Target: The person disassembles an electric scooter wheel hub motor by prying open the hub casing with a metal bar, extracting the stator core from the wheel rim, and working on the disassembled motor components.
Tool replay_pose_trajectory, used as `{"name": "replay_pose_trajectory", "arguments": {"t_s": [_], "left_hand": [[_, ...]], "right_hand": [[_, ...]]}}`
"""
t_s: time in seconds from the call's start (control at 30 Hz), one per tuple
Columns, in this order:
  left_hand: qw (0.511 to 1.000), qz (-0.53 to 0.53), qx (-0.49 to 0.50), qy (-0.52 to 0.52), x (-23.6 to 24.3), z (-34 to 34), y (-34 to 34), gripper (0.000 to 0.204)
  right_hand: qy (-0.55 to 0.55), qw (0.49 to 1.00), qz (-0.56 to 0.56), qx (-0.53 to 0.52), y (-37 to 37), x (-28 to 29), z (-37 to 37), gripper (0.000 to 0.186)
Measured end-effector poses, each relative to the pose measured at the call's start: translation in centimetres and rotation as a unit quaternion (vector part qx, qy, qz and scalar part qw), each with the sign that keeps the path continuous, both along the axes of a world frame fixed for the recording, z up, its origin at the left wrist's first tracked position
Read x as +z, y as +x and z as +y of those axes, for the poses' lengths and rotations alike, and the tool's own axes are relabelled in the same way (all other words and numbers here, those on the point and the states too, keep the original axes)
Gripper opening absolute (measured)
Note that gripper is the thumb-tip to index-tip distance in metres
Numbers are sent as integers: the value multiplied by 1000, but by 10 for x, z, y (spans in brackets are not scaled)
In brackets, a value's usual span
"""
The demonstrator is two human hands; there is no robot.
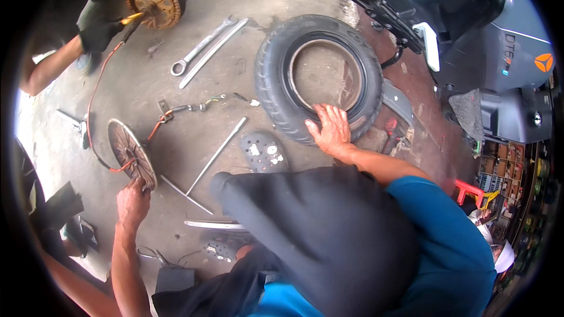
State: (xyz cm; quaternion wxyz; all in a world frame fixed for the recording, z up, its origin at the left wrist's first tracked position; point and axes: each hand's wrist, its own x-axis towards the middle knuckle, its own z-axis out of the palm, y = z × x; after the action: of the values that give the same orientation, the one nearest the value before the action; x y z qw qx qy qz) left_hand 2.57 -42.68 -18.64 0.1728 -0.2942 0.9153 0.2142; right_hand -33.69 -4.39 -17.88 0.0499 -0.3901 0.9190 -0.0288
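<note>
Low on the left, my left hand (134,201) pinches the lower edge of a round, ribbed metal hub cover (124,144), which stands tilted on edge. An orange cable (89,105) passes by the cover and runs up to a rusty, coil-wound hub motor core (157,3). Another person's dark-gloved hands (101,36) are at that core, one with a yellow-handled tool. My right hand (333,128) lies with fingers spread on the near sidewall of a black tyre (271,76), fingertips near its inner edge. The tyre rests flat on the floor.
Combination wrenches (200,47), a flat metal bar (214,53) and a T-handle wrench (215,158) lie on the concrete. A loose wiring connector (254,103) lies beside the tyre. A grey scooter (499,53) stands at right. Large dark cloth (335,240) hides the lower middle.
</note>
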Motion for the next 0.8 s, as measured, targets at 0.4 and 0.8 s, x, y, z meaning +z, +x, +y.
{"name": "replay_pose_trajectory", "arguments": {"t_s": [0.4, 0.8], "left_hand": [[1000, -17, -4, 9, 8, -4, -4, 21], [999, -42, 1, 3, 12, -1, -3, 18]], "right_hand": [[4, 1000, 3, 6, -2, -10, 4, 53], [-5, 1000, 15, 13, -4, -10, 4, 52]]}}
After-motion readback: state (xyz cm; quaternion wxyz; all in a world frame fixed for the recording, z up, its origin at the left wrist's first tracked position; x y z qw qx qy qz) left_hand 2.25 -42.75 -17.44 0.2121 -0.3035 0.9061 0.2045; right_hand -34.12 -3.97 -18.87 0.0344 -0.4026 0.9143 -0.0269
